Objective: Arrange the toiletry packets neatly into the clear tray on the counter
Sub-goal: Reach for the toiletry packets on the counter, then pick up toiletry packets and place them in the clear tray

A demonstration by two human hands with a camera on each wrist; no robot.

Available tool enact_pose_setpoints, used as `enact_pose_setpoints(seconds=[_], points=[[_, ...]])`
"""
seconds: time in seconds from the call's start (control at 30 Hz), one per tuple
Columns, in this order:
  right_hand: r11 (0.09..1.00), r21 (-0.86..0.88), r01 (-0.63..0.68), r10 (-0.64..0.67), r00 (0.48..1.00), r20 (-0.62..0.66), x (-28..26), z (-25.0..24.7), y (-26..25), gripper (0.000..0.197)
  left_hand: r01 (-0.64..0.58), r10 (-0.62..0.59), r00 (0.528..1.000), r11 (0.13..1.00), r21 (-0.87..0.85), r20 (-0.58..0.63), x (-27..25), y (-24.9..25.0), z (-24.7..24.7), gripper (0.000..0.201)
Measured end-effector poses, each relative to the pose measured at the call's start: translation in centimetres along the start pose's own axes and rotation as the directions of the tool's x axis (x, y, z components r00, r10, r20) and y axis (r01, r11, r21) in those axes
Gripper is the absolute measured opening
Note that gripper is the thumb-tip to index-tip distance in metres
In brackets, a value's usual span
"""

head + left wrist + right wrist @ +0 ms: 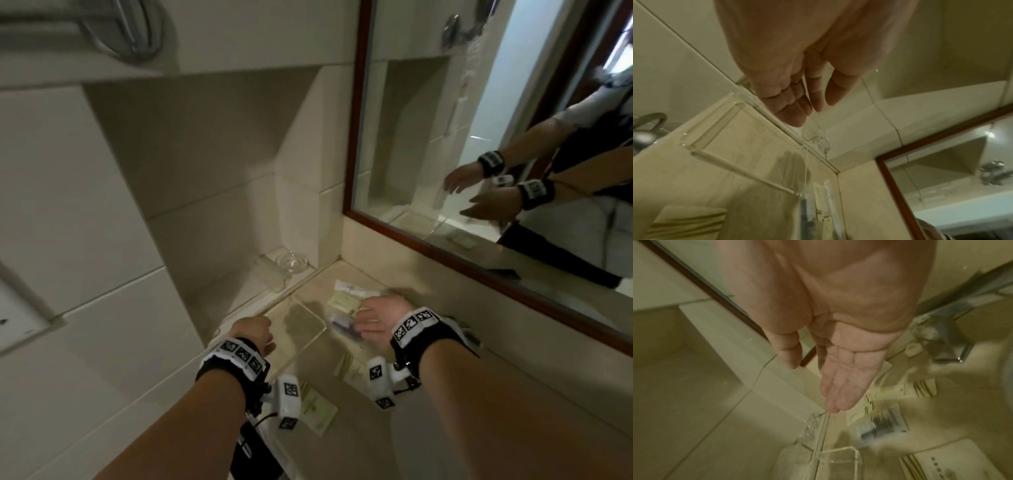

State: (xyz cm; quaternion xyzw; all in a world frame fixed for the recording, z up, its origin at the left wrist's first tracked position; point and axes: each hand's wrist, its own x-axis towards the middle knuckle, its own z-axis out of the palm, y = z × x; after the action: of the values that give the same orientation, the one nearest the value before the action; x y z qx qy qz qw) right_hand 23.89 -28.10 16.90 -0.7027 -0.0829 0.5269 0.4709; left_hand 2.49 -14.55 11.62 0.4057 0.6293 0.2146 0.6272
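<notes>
An empty clear tray [303, 323] stands on the beige counter between my hands. My left hand [255, 334] hovers at its near left edge with loosely relaxed fingers [797, 113], holding nothing, and the tray's rim [740, 167] shows below them. My right hand [371, 317] is spread flat just right of the tray, above a blue-and-white packet [342, 323] and cream packets [344, 301]. Its straight fingers [838, 386] hold nothing, with the tray corner [838, 454] and the blue-and-white packet [882, 425] beneath. More cream packets [318, 409] lie nearer me.
A glass soap dish [291, 262] sits on the raised ledge behind the tray. A wood-framed mirror [479, 260] runs along the right wall. A chrome tap [947, 340] stands right of the packets. A black object [253, 455] lies at the counter's near edge.
</notes>
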Motion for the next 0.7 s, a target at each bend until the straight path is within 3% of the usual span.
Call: enact_pose_setpoints(seconds=[0.13, 0.3, 0.4, 0.6, 0.7], points=[[0.998, 0.021, 0.061, -0.061, 0.998, -0.021, -2.2, -3.0, 1.1, 0.036, -0.006, 0.006, 0.999, 1.0, 0.007, 0.04, -4.5, -0.7, 1.2, 0.011], [0.996, 0.087, -0.001, -0.005, 0.998, 0.067, -3.7, -4.9, 4.7, 0.028, 0.016, -0.019, 0.999, 0.996, 0.087, 0.03, -7.4, -4.0, 0.8, 0.016], [0.994, 0.103, -0.038, 0.042, 0.999, -0.031, -3.8, -5.6, 8.1, 0.022, 0.045, -0.044, 0.999, 0.991, 0.128, -0.01, -7.3, -6.6, 0.4, 0.011], [0.975, 0.205, -0.079, 0.11, 0.984, -0.142, -2.1, -5.9, 13.1, 0.017, 0.098, -0.111, 0.993, 0.973, 0.209, 0.047, -4.8, -10.2, 1.3, 0.013], [0.97, 0.232, -0.074, 0.132, 0.961, -0.244, -1.5, -5.0, 14.8, 0.017, 0.106, -0.15, 0.98, 0.95, 0.293, 0.132, -3.1, -10.5, 1.5, 0.01]])
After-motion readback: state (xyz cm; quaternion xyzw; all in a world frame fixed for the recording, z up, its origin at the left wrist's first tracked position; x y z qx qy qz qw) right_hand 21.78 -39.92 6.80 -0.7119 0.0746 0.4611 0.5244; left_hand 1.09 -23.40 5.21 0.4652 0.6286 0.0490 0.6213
